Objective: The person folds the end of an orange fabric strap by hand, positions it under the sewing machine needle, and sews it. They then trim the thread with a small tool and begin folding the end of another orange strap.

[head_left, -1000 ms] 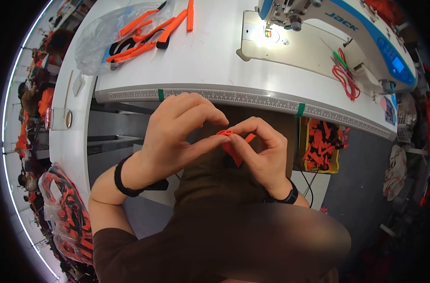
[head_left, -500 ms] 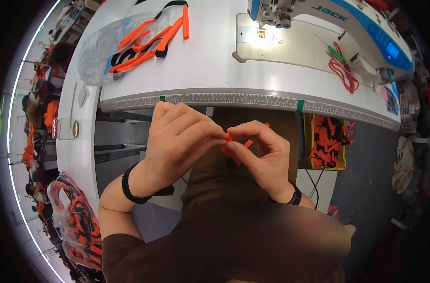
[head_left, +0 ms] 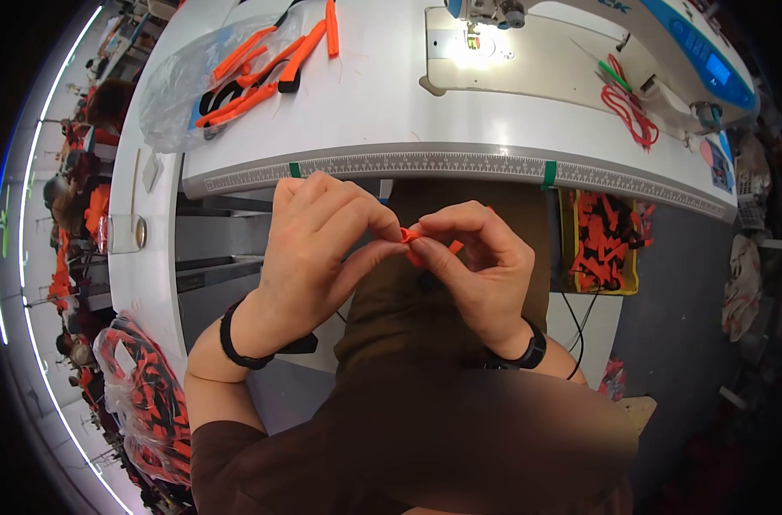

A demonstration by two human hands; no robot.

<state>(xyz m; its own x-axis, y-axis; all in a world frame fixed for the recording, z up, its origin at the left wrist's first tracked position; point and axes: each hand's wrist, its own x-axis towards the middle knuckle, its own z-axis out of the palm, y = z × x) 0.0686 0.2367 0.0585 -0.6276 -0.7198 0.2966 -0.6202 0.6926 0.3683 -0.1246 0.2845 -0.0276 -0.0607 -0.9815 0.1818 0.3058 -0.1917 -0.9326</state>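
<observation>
Below one white sewing surface [head_left: 382, 112], two hands, left hand [head_left: 314, 249] and right hand [head_left: 477, 266], pinch one small folded orange fabric strip [head_left: 415, 236] between closed fingers.

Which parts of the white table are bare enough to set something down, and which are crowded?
The white table is bare between the bag of orange straps and the sewing machine bed, down to the ruler strip. It is crowded at the far left, under the bag, and at the right near the red cord. Both hands pinch an orange piece below the table edge.
</observation>
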